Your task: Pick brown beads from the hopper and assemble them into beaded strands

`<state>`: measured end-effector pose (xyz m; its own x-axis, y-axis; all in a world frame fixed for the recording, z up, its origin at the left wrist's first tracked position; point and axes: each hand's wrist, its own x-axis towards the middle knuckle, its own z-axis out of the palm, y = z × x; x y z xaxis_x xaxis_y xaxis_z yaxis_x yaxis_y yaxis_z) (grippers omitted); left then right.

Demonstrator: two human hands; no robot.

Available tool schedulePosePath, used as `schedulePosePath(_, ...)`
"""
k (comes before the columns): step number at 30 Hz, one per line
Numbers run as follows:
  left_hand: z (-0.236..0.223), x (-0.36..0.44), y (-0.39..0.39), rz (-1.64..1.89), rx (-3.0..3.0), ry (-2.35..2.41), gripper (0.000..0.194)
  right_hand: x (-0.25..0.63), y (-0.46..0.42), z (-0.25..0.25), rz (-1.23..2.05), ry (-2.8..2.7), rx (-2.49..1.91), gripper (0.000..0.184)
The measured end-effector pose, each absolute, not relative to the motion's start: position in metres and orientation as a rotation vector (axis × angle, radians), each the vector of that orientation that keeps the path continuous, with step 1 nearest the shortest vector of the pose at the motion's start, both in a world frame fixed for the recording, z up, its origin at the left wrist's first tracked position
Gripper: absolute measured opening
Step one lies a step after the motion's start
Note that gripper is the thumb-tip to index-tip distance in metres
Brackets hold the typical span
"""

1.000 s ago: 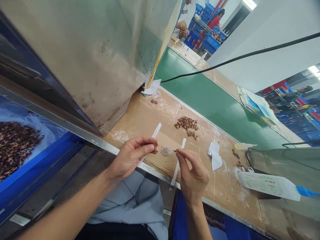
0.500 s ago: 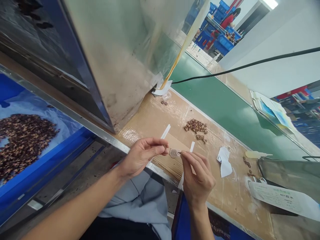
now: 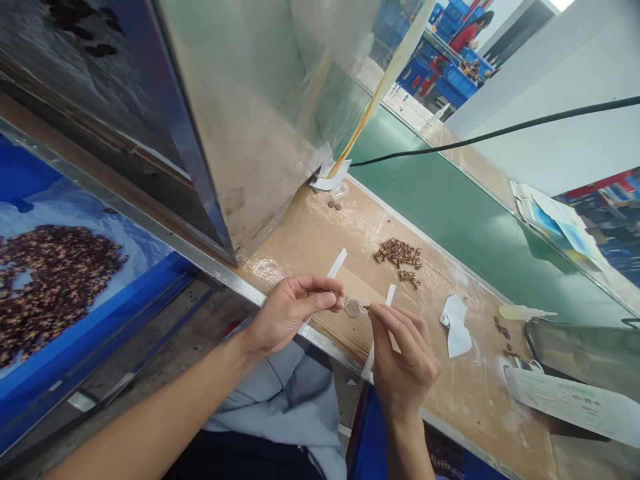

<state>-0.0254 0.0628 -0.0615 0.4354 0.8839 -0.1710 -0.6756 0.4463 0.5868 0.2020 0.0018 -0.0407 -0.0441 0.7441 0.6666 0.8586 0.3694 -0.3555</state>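
Note:
A small clear round disc (image 3: 355, 307) sits between my fingertips, above the front strip of the brown worktop (image 3: 295, 230). My left hand (image 3: 303, 305) is closed in a pinch at the disc's left edge and seems to hold it there. On the other side, my right hand (image 3: 406, 347) pinches a tiny dark piece (image 3: 367, 307) against the disc's right edge; the piece is too small to name. Two white strips lie on the worktop, the left strip (image 3: 337, 263) behind my left hand and the right strip (image 3: 391, 293) behind my right fingers.
Beyond my hands lies a pile of small brown-gold pieces (image 3: 399, 253). To the right are crumpled white paper (image 3: 456, 327), a pale dropper bottle (image 3: 525, 312) and a labelled white bottle (image 3: 575, 403). A metal-framed clear panel (image 3: 200, 153) rises at left, beside a blue bin (image 3: 150, 283) of brown pieces.
The whole view has shifted slightly, so everything appears a little further right. Both hands keep the same pinch around the disc.

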Motion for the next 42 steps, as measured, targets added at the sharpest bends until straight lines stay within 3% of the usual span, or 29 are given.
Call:
schedulePosePath(14, -0.061, -0.026, 0.063, 1.015, 0.487, 0.498, 0.024, 0.202, 0.003, -0.042, -0.182, -1.831, -1.382, 0.028)
schedulePosePath(25, -0.06, -0.027, 0.057, 0.982, 0.54, 0.54, 0.029, 0.194, -0.003, -0.029, -0.005, -1.554, -1.405, 0.013)
schedulePosePath(31, -0.054, -0.02, 0.045, 0.911, 0.449, 0.518, 0.031, 0.193, -0.008, -0.012, 0.035, -1.477, -1.353, 0.017)
schedulePosePath(42, -0.053, -0.023, 0.036, 0.893, 0.365, 0.52, 0.029, 0.202, 0.0, -0.026, 0.071, -1.677, -1.365, 0.023)
